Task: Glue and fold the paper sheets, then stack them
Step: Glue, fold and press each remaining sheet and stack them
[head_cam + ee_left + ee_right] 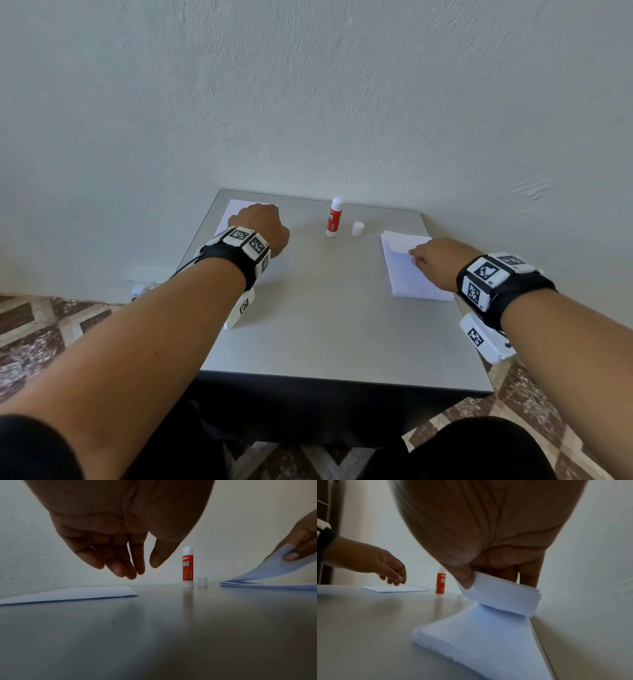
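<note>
Right hand [442, 262] pinches top sheets of paper stack [412, 274]; peel just one. Left hand [262, 228] loose, empty, over folded sheet [68, 593]; glue stick [334, 216] uncapped w/ cap [357, 228] beside.

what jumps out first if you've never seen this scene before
The red and white glue stick stands upright at the back of the grey table, its cap off beside it. On the right, the right hand pinches up the far end of the top sheets of a paper stack. On the left, the left hand hovers empty over a folded sheet.
</note>
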